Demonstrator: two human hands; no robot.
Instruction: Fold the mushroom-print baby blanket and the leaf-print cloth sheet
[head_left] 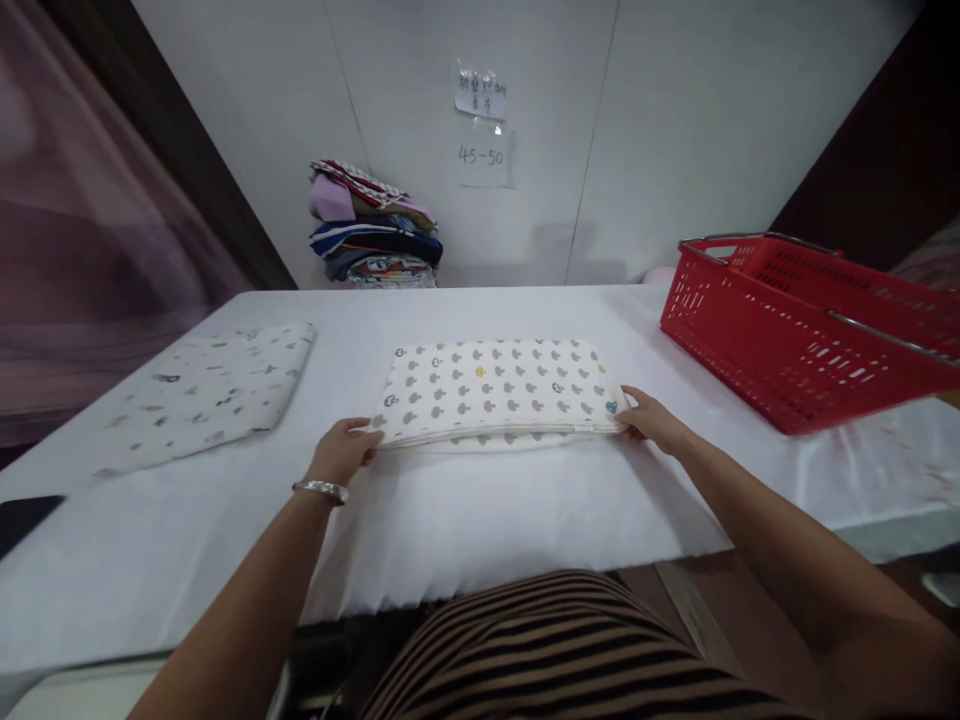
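Observation:
A white cloth (499,390) printed with small grey mushroom-like shapes lies folded into a long rectangle in front of me. Its layered near edge faces my body. My left hand (346,450), with a silver bracelet at the wrist, pinches the near left corner. At the near right corner my right hand (649,420) grips the cloth between thumb and fingers. Both hands rest low, close to the tabletop. Another folded white cloth (217,390) with small scattered prints lies flat to the left, apart from my hands.
A red plastic basket (742,330) with metal handles stands on the right of the white-covered table (510,530). Folded clothes (375,235) are stacked at the back against the wall. Handwritten paper signs (484,155) hang there. A dark flat object (26,520) lies at the left edge.

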